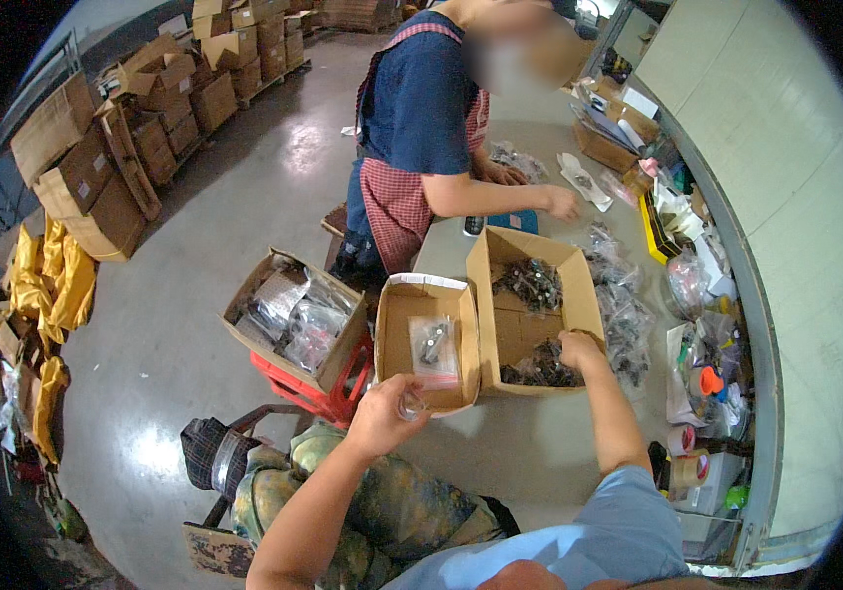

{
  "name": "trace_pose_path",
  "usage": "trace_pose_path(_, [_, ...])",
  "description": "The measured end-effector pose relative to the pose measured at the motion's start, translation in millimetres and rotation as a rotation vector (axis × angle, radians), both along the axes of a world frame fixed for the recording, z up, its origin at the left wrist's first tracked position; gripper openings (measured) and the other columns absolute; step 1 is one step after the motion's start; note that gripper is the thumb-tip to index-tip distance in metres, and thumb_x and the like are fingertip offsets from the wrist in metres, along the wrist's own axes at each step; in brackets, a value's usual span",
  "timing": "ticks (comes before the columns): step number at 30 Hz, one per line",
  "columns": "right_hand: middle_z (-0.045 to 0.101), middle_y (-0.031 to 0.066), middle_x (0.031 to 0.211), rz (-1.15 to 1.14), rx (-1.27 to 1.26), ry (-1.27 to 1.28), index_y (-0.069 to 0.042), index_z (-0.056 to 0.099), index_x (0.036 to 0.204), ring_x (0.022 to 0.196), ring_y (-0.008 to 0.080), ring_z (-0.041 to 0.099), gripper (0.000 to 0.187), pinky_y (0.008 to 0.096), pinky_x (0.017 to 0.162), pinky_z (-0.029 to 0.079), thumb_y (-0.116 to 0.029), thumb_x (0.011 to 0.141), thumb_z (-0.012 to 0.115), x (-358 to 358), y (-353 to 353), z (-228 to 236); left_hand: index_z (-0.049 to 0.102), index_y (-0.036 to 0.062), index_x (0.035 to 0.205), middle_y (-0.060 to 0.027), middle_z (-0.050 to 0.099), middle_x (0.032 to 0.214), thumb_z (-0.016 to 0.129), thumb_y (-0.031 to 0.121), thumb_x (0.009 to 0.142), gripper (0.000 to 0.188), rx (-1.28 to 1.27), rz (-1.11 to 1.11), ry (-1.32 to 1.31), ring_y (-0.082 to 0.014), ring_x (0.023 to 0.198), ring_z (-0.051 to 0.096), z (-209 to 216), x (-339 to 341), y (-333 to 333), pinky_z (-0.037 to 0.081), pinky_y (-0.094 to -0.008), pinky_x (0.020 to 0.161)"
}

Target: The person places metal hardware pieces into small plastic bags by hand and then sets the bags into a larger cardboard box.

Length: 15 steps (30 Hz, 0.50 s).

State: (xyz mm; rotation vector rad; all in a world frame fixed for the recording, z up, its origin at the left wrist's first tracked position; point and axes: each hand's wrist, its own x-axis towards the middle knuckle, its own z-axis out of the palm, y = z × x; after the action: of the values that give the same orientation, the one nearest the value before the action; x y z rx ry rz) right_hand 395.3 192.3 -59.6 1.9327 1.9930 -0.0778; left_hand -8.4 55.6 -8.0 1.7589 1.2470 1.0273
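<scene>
My left hand [389, 417] is closed on a small clear plastic bag [412, 403] at the near left corner of a shallow cardboard box [399, 329]. Inside that box lies a flat clear bag [434, 352] with small dark parts in it. My right hand [581, 354] reaches over the near right side of a larger cardboard box [483, 295], fingers bent together at a heap of small black parts [544, 366]. Its fingertips are partly hidden, so I cannot make out what they pinch. A second heap of black parts [530, 285] is at the far end of the same box.
Filled clear bags [626, 324] lie along the larger box's right side. A co-worker [421, 128] in a checked apron reaches across the table's far end. At left, a carton of bags [294, 310] stands on a red stool [318, 388]. Tape rolls [682, 440] line the right edge.
</scene>
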Motion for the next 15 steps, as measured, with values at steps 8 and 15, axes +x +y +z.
trace_pose_path(8, [0.062, 0.0225, 0.099, -0.153, 0.082, 0.195, -0.001, 0.061, 0.098, 0.095, 0.0372, 0.059, 0.033, 0.0453, 0.08, 0.048, -0.026, 0.077, 0.067, -42.4, 26.9, 38.9, 0.055, 0.0021, 0.103, -0.0132, 0.061, 0.088, 0.072, 0.011, 0.068, 0.04, -0.114, -0.009, 0.0, -0.0259, 0.08, 0.062, 4.3, 0.0, -0.7, 0.05, -0.0334, 0.071])
trace_pose_path(15, [0.061, 0.0205, 0.103, -0.421, 0.127, 0.211, -0.002, 0.053, 0.112, 0.096, 0.0367, 0.059, 0.028, 0.044, 0.078, 0.051, -0.009, 0.085, 0.055, -80.3, 70.2, 22.3, 0.053, 0.0016, 0.106, -0.0128, 0.061, 0.089, 0.073, 0.011, 0.068, 0.043, -0.149, -0.005, -0.054, -0.0244, 0.079, 0.062, -2.5, -2.7, 1.0, 0.05, -0.0322, 0.071])
